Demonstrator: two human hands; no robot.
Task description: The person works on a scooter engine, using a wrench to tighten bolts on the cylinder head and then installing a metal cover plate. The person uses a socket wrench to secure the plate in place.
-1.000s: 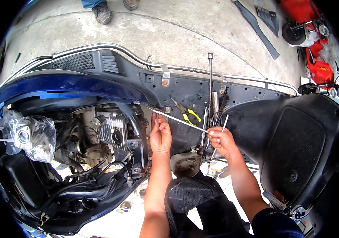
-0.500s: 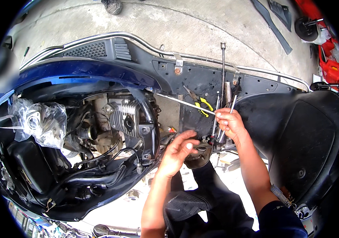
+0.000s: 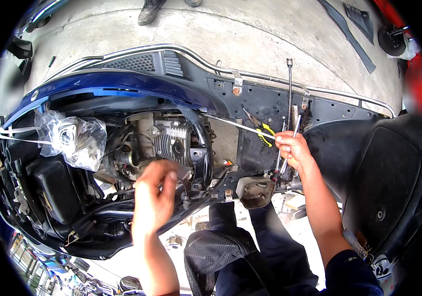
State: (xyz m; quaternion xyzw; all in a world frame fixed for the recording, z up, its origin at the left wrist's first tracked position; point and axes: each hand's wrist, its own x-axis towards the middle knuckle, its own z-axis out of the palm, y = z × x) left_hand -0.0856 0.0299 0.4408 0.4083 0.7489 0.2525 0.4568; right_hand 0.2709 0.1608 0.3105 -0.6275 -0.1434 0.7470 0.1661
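Observation:
My right hand is closed on a long thin silver rod. The rod slants left over the footboard, and its far end lies by the edge of the blue body panel. A second short bright shaft stands up beside my fingers; whether I hold it too is unclear. Over the opened scooter body, my left hand hovers near the finned engine cylinder. Motion smears its bent fingers. Yellow-handled pliers lie on the black footboard just left of my right hand.
A long socket wrench and other shafts stand or lie across the footboard. Metal parts in a clear plastic bag rest in the scooter body. The black seat-like panel is at right. Another person's shoe is on the concrete floor.
My left hand has moved left, from beside the footboard to over the engine area. The right hand keeps its hold on the rod. The whole view has shifted slightly.

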